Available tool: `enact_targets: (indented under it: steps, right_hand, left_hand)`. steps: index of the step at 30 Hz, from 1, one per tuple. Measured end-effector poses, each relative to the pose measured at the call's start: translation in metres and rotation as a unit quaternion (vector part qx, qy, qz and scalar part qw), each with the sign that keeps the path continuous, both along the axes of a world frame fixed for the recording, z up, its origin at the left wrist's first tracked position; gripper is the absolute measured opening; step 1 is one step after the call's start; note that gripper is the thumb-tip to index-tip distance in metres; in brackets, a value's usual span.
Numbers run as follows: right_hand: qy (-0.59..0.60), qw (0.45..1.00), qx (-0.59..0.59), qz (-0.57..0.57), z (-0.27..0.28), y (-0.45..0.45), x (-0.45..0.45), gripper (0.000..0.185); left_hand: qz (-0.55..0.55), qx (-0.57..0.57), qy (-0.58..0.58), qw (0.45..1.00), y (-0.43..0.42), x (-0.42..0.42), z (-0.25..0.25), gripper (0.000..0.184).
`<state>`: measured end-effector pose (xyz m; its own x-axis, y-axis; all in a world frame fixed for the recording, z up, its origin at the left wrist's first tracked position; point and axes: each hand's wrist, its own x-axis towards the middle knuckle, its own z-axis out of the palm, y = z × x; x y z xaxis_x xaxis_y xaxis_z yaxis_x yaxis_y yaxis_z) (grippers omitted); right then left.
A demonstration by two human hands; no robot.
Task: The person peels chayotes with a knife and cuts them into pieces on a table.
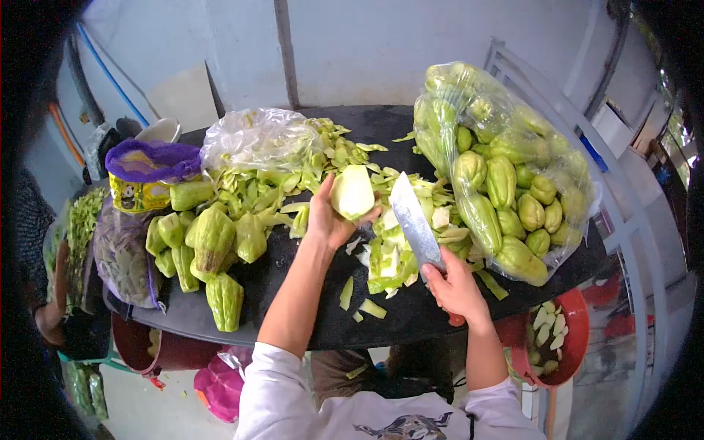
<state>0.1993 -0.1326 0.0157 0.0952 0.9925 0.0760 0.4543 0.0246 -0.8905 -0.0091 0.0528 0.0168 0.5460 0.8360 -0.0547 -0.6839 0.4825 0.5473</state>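
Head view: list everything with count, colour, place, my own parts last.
Table: one, black, centre
Peeled chayote: one, pale green, left hand
Knife: one, silver, right hand
Loose chayotes: several, green, table's left
Bagged chayotes: many, green, table's right
Peelings: many, green, centre
Plastic bags: at least two, clear, table's back and right
Mesh sack: at least one, purple, table's left
Container: one, yellow, table's left
Buckets: two, red, below, left and right
Unclear item: one, pink, floor, left
Wall: one, pale, back
Hose: at least one, blue, left wall
Metal frame: one, grey, right
Other person: one, dark clothes, far left
Shirt: one, white, bottom
Left hand: one, bare, around chayote
Right hand: one, bare, gripping knife
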Motion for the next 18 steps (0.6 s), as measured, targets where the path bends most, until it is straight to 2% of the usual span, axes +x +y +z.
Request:
enact_targets:
  steps: [2, 4, 6, 9, 12, 15, 18]
  right_hand:
    - [-0.001, 1.0, -0.011, -0.004, 0.005, 0.006, -0.011, 0.022]
    - [-0.03, 0.999, -0.003, -0.017, 0.009, 0.01, -0.018, 0.023]
    - [-0.058, 0.998, 0.016, -0.005, 0.004, 0.012, -0.018, 0.024]
    - [-0.088, 0.996, -0.008, -0.015, 0.003, 0.014, -0.021, 0.025]
    - [-0.083, 0.996, -0.019, -0.018, -0.006, 0.015, -0.019, 0.026]
    - [-0.021, 1.0, 0.007, 0.02, -0.011, 0.016, -0.021, 0.024]
    - [-0.021, 0.999, -0.043, -0.013, -0.002, 0.017, -0.028, 0.022]
  left_hand:
    - [0.007, -0.029, -0.045, 0.999, -0.006, 0.013, 0.011, 0.057]
    - [0.007, -0.031, -0.074, 0.997, -0.01, 0.021, 0.011, 0.054]
    - [0.069, -0.057, -0.033, 0.995, -0.02, 0.025, 0.011, 0.052]
    - [0.064, -0.065, -0.037, 0.995, -0.023, 0.019, 0.008, 0.049]
    - [0.071, -0.067, -0.027, 0.995, -0.025, 0.013, 0.003, 0.047]
    - [0.083, -0.057, -0.041, 0.994, -0.031, 0.011, 0.009, 0.039]
    - [0.085, -0.075, -0.042, 0.993, -0.036, 0.017, 0.008, 0.038]
